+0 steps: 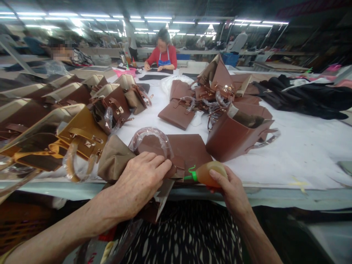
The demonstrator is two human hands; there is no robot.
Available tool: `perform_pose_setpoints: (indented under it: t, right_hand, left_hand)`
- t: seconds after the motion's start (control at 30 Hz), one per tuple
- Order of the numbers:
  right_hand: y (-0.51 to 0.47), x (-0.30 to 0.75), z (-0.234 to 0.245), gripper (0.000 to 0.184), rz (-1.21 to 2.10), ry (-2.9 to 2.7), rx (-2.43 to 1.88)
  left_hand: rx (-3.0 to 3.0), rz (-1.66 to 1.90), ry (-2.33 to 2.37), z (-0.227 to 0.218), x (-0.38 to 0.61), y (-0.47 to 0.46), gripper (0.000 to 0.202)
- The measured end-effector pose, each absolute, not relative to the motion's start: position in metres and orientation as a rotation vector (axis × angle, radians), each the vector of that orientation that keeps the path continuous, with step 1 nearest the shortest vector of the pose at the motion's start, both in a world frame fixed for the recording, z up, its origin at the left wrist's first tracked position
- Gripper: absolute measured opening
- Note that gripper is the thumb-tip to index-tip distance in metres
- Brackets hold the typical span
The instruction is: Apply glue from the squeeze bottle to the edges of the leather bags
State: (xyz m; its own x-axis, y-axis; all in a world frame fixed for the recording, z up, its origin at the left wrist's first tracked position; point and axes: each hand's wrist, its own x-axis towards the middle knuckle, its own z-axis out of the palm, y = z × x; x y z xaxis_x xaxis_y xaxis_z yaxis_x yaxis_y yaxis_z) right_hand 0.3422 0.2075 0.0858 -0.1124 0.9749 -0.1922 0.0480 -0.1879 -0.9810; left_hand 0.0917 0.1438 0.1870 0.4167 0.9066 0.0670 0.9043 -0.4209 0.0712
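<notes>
A brown handbag [189, 145] lies at the table's near edge, its plastic-wrapped handle [151, 134] arching up behind my left hand [150, 179]. The fingers of that hand are curled and pressed onto the bag by a small flap [178, 168]; what is under the fingertips is hidden. My right hand [229, 185] is wrapped round a squeeze bottle [207, 174] of amber liquid, tilted on its side. Its thin green nozzle points left, at the edge of the flap. Whether the tip touches the leather I cannot tell. Olive-brown lining fabric [115, 157] bulges out left of the bag.
Rows of brown bags [66, 93] and a mustard bag [85, 128] stand on the left. More brown bags [239, 132] are piled behind and right. Black material [302, 97] lies far right on the white-covered table [299, 150]. Across it, a person in red [172, 55] works.
</notes>
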Motion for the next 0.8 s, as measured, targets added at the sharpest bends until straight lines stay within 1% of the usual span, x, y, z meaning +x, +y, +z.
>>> perform_pose_setpoints:
  t: [0.17,0.27,0.53,0.67,0.8]
  right_hand:
    - [0.199,0.343,0.082,0.042,1.439,-1.173,-1.313]
    - [0.196,0.340,0.083,0.044,1.434,-1.180,-1.338]
    - [0.203,0.336,0.085,0.050,1.201,-1.247,-1.438]
    - [0.201,0.335,0.081,0.049,1.275,-1.191,-1.398]
    - [0.196,0.336,0.079,0.044,1.379,-1.177,-1.358]
  left_hand:
    - [2.624,0.147,1.677,0.187,0.092,0.143,0.018]
    - [2.623,0.130,1.679,0.188,0.093,0.143,0.019]
    - [2.617,0.130,1.694,0.184,0.092,0.141,0.018]
    - [2.621,0.126,1.695,0.185,0.093,0.140,0.019]
    - [2.621,0.095,1.689,0.186,0.093,0.141,0.021]
